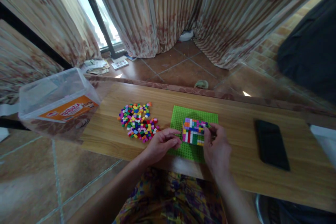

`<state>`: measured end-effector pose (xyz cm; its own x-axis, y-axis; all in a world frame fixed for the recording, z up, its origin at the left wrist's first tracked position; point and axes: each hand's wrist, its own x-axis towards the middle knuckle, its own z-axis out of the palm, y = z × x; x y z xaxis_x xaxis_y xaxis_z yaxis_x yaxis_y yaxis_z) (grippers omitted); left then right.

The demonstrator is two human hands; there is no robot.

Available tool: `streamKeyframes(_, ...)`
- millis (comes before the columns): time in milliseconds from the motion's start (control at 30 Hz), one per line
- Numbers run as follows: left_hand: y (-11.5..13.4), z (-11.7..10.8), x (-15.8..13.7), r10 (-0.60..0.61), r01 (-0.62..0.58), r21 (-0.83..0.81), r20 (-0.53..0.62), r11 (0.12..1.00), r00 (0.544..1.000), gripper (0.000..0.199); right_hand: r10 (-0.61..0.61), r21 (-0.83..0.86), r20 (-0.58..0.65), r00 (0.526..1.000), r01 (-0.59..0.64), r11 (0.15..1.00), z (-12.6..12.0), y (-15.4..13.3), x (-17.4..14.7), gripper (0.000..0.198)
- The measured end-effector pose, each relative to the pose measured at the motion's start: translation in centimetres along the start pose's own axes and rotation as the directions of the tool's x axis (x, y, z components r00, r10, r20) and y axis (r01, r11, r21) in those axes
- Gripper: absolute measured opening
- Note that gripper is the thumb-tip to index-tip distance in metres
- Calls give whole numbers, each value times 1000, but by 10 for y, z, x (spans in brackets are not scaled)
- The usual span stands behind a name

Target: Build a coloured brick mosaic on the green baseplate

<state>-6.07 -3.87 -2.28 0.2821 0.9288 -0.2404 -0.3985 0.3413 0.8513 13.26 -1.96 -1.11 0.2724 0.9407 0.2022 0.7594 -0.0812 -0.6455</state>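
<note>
A block of many-coloured toy bricks (193, 131), built up in rows with some green still showing, sits on a green studded baseplate (181, 113). My right hand (217, 147) is at the block's right edge, thumb and fingers closed in a pinch over its upper right corner. Whatever is between those fingertips is too small to make out. Left of the block, my left hand (164, 142) hovers by the baseplate's left side, fingers loosely bent and thumb apart from them, with nothing visible in it. Loose small bricks (139, 120) lie in a spread pile beyond it.
The wooden table (241, 140) runs left to right. A clear plastic tub (60, 91) with an orange label stands at its left end. On the right lies a black phone (271, 144). Curtains (173, 10) hang beyond the tiled floor (173, 66), where papers (96, 66) lie.
</note>
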Motion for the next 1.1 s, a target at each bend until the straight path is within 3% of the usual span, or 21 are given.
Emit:
streamKeyframes(267,-5,3,1,2,-2,-20,-27,1000,1000,36,-25,-237,56,998,38,971,3,-2,1,41)
streamKeyframes(433,-1,12,-11,26,-15,69,-158,997,987,31,22,-145,60,998,-13,989,0,5,-1,51)
streamKeyframes(567,14,1,-34,150,-87,263,-227,961,962,23,31,-104,-10,999,-31,994,-6,15,-6,59)
streamKeyframes(667,28,-25,-53,334,-115,573,-294,812,896,15,64,-107,-29,997,-67,992,-12,23,-10,60)
streamKeyframes(800,42,-65,-71,551,15,885,-302,465,778,20,117,-86,11,993,-116,990,-17,25,-12,58)
streamKeyframes(933,46,-85,-71,564,109,970,-217,219,797,21,130,-90,27,991,-128,988,-17,23,-12,55)
streamKeyframes(1000,46,-87,-67,551,97,981,-174,167,816,22,131,-104,20,991,-128,986,-16,24,-12,56)
streamKeyframes(1100,47,-87,-61,538,70,986,-143,154,831,20,127,-108,24,992,-124,986,-16,26,-13,57)
